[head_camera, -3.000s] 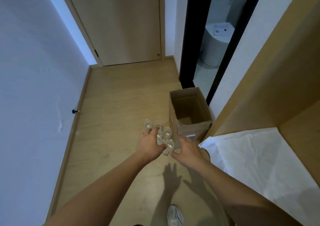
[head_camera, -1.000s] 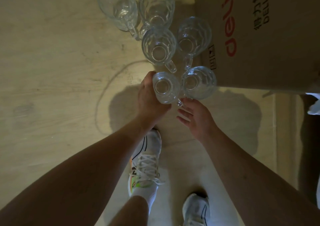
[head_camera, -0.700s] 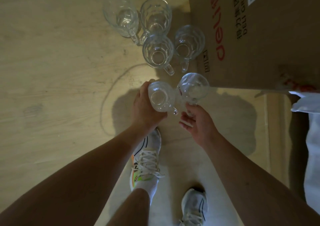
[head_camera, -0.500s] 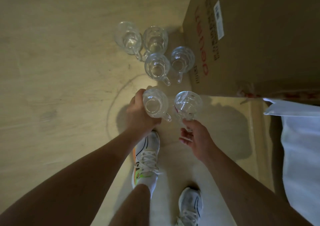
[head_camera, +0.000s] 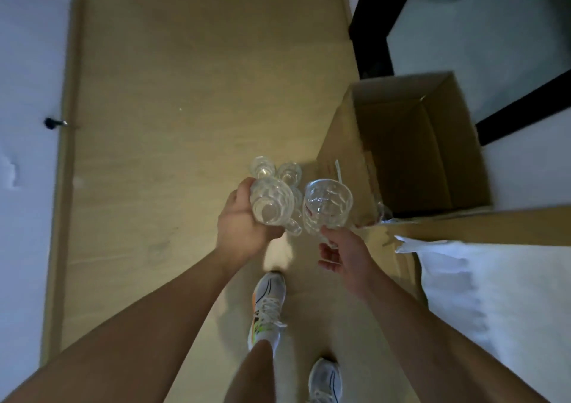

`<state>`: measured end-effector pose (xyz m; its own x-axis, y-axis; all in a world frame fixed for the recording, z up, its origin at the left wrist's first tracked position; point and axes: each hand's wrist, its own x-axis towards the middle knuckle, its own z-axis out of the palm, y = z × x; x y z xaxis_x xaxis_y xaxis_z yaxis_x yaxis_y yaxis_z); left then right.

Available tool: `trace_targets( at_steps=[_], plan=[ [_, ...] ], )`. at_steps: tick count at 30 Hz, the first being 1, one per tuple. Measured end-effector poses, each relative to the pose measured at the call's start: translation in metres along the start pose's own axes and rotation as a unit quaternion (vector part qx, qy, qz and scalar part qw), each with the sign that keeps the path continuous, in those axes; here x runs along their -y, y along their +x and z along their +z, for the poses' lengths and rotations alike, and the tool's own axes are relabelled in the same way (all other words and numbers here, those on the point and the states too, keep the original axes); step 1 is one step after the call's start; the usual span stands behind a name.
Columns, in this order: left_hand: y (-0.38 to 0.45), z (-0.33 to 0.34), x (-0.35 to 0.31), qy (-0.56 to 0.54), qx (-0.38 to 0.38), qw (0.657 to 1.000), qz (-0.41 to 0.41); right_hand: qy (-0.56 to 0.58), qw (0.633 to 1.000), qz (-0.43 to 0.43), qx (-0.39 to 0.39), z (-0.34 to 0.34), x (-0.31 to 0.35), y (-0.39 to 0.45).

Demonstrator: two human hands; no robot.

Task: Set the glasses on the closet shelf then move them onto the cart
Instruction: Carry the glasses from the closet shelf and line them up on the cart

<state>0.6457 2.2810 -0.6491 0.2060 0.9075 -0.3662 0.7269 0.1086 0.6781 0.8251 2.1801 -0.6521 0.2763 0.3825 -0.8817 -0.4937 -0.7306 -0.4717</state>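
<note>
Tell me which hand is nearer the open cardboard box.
Right. The right hand, holding a glass mug by its handle, sits just beside the box, at its near corner. The left hand, gripping another mug, is farther left, beyond the right-hand mug.

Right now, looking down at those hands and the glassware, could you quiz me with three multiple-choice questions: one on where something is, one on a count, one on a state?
1. Where is the cardboard box?
A. On the floor, right of the held mugs
B. On the white sheet
C. Against the left wall

2. How many glass mugs are lifted in the hands?
A. None
B. Two
C. Five

3. What state is the box in?
A. Taped shut
B. Crushed flat
C. Open on top

Answers: 1 A, it stands on the wooden floor beside the mugs. 2 B, the left hand grips one glass mug and the right hand holds another mug. 3 C, its inside shows from above.
</note>
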Motion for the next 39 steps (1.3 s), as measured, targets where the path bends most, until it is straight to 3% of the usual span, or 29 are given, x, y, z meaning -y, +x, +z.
trace_targets(
  at_steps=[5, 13, 21, 31, 39],
  plan=[
    [-0.009, -0.102, -0.095, 0.007, -0.043, 0.998, 0.044, -0.051, 0.995, -0.080, 0.022, 0.018, 0.097, -0.095],
    [-0.011, -0.257, -0.243, -0.050, -0.138, 0.984, 0.097, -0.039, 0.977, -0.195, 0.070, 0.049, 0.248, -0.234],
    [-0.025, -0.383, -0.353, -0.067, -0.217, 0.958, 0.173, -0.058, 0.942, -0.318, 0.092, 0.071, 0.358, -0.338],
    [-0.092, -0.456, -0.434, -0.134, -0.309, 0.915, 0.221, -0.092, 0.907, -0.390, 0.130, 0.082, 0.431, -0.423],
    [-0.168, -0.471, -0.443, -0.135, -0.387, 0.894, 0.183, -0.141, 0.870, -0.427, 0.202, 0.087, 0.437, -0.480]
  ],
)
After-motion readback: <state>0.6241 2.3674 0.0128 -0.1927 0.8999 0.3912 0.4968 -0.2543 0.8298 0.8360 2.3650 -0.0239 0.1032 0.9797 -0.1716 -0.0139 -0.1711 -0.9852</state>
